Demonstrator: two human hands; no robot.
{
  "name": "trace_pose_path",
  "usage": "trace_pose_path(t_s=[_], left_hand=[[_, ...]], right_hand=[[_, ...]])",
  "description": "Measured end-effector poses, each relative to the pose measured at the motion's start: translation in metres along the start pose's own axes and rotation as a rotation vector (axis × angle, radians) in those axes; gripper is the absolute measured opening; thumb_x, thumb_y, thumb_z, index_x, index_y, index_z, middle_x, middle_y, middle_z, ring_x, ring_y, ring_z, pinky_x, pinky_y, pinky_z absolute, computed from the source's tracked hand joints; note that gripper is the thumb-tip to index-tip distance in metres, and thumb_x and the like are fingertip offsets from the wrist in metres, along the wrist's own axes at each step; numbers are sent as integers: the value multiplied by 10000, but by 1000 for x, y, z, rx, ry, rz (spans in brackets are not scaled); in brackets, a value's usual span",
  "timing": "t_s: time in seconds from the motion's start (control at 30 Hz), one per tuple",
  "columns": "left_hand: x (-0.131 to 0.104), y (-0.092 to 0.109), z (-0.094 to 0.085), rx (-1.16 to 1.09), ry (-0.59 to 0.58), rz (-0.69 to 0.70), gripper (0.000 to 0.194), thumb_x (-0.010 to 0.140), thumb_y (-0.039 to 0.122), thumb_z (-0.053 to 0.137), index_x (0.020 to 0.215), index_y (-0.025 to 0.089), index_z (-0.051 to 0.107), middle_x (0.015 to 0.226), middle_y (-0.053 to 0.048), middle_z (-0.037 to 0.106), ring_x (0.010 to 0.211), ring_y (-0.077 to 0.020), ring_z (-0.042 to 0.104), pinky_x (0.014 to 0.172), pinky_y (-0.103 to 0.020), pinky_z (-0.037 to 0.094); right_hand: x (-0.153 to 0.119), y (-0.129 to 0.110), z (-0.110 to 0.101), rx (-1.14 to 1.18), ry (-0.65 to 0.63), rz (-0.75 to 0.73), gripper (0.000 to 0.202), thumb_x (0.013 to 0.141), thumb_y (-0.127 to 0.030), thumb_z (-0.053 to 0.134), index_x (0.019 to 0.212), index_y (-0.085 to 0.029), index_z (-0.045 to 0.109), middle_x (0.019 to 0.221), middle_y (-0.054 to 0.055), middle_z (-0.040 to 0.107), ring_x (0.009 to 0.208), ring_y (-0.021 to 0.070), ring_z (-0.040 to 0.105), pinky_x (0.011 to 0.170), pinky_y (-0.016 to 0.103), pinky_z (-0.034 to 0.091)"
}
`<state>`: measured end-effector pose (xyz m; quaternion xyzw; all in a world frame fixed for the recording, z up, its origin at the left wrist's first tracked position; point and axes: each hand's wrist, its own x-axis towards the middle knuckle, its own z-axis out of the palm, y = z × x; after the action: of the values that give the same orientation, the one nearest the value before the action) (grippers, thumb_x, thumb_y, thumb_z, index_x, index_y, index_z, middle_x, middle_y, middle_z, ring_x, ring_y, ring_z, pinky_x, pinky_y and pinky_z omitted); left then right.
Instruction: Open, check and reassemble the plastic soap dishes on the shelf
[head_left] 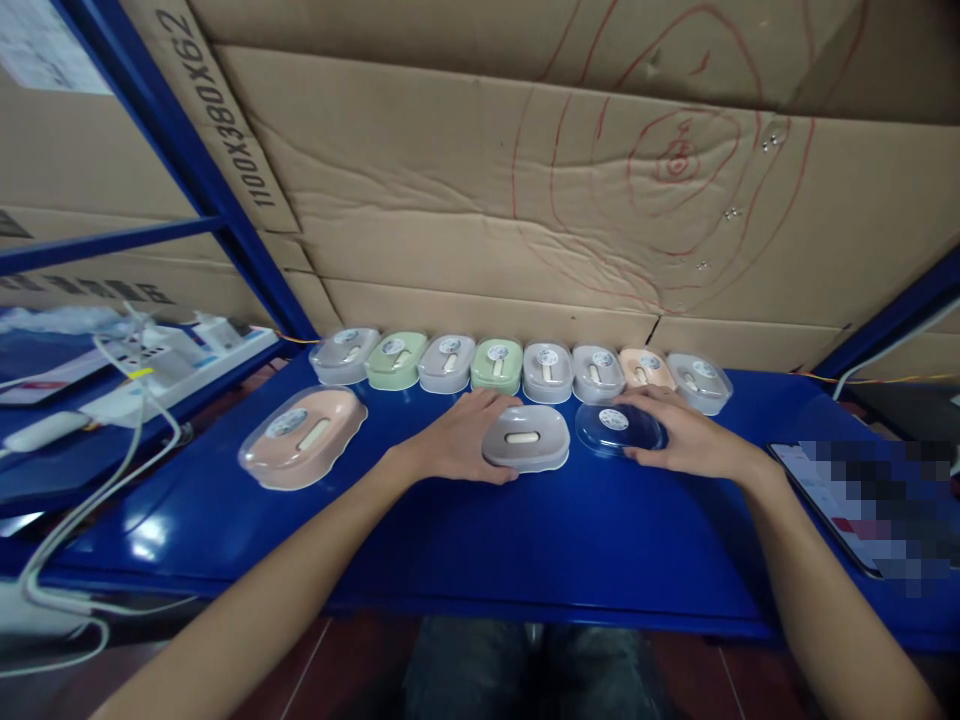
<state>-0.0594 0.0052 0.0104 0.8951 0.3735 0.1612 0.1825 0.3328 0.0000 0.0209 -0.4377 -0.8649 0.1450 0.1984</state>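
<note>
The fingers of the left hand (450, 440) are clamped on the left end of a grey oval plastic box (541, 457), thumb along its near side and the others at its far left edge; the box stands uncovered, a white oblong piece (523, 437) in the slot on its top. Just to its right, the thumb and fingers of the right hand (694, 435) grip the right end of a clear oval plastic lid (634, 430) with a round white label (614, 420); whether the lid touches the glossy blue table (570, 540) cannot be told. On the far side runs a row of eight lidded grey, green and peach boxes (534, 378), while a larger-looking, lidded pink oval box (330, 445) sits to the left, apart from the left hand.
</note>
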Motion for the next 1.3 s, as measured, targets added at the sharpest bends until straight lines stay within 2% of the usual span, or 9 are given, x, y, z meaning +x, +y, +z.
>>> trace_pose_path(t_s=[0.1, 0.23, 0.33, 0.47, 0.57, 0.7, 0.93, 1.13, 1.3], left_hand=[[2, 2, 3, 53, 1, 25, 893, 735, 579, 918, 1468, 234, 542, 1429, -148, 639, 1359, -432, 569, 1178, -646, 432], [1, 6, 5, 45, 67, 72, 893, 725, 550, 940, 1463, 242, 542, 1403, -133, 646, 1361, -421, 577, 1191, -615, 445], [-1, 12, 7, 24, 122, 121, 959, 712, 527, 951, 1516, 260, 502, 1424, -135, 625, 1389, -418, 565, 1209, -602, 457], [-4, 19, 11, -29, 144, 175, 1046, 721, 517, 944, 1604, 282, 435, 1481, -143, 608, 1437, -412, 553, 1227, -591, 477], [-5, 19, 16, -78, 168, 171, 1124, 730, 573, 941, 1667, 298, 384, 1604, -155, 563, 1512, -431, 514, 1262, -614, 453], [-5, 18, 17, -169, 232, 146, 1172, 754, 641, 934, 1711, 297, 350, 1726, -172, 477, 1578, -456, 471, 1303, -650, 392], [0, 19, 15, -422, 262, 48, 1089, 727, 602, 981, 1626, 269, 465, 1560, -160, 643, 1373, -404, 660, 1180, -614, 516], [1, 15, 17, -511, 254, 14, 1157, 671, 580, 1024, 1632, 263, 464, 1554, -166, 645, 1388, -417, 642, 1194, -625, 499], [0, 16, 16, -527, 255, 4, 1162, 695, 569, 1013, 1654, 263, 434, 1565, -178, 634, 1395, -421, 637, 1202, -652, 489]], right_hand=[[6, -28, 8, -15, 78, -43, 702, 930, -502, 825, 1576, -357, 589, 1580, 105, 621, 1503, 424, 558, 1277, 693, 436], [14, -62, 35, -37, 121, -102, 980, 930, -543, 824, 1744, -346, 315, 1755, 143, 411, 1606, 421, 457, 1290, 671, 448], [17, -76, 53, -55, 96, -178, 1074, 918, -584, 839, 1777, -363, 233, 1811, 144, 321, 1640, 435, 410, 1290, 675, 455], [16, -82, 62, -36, 64, -230, 1134, 924, -597, 843, 1804, -379, 162, 1827, 145, 294, 1635, 460, 411, 1261, 687, 491], [15, -80, 63, 15, 69, -222, 1046, 957, -586, 819, 1793, -418, 213, 1763, 141, 381, 1552, 446, 522, 1205, 671, 552], [15, -76, 65, 102, 144, -203, 920, 948, -599, 829, 1735, -427, 385, 1635, 136, 481, 1458, 417, 602, 1159, 641, 587], [21, -78, 71, 301, 235, -206, 691, 980, -527, 817, 1614, -396, 576, 1499, 101, 623, 1400, 345, 629, 1209, 606, 530], [25, -78, 72, 495, 259, -128, 450, 1033, -530, 753, 1449, -361, 729, 1408, 87, 732, 1347, 318, 678, 1191, 568, 534], [27, -79, 71, 530, 275, -97, 428, 1022, -547, 761, 1403, -352, 760, 1398, 77, 762, 1318, 312, 704, 1177, 541, 532]])
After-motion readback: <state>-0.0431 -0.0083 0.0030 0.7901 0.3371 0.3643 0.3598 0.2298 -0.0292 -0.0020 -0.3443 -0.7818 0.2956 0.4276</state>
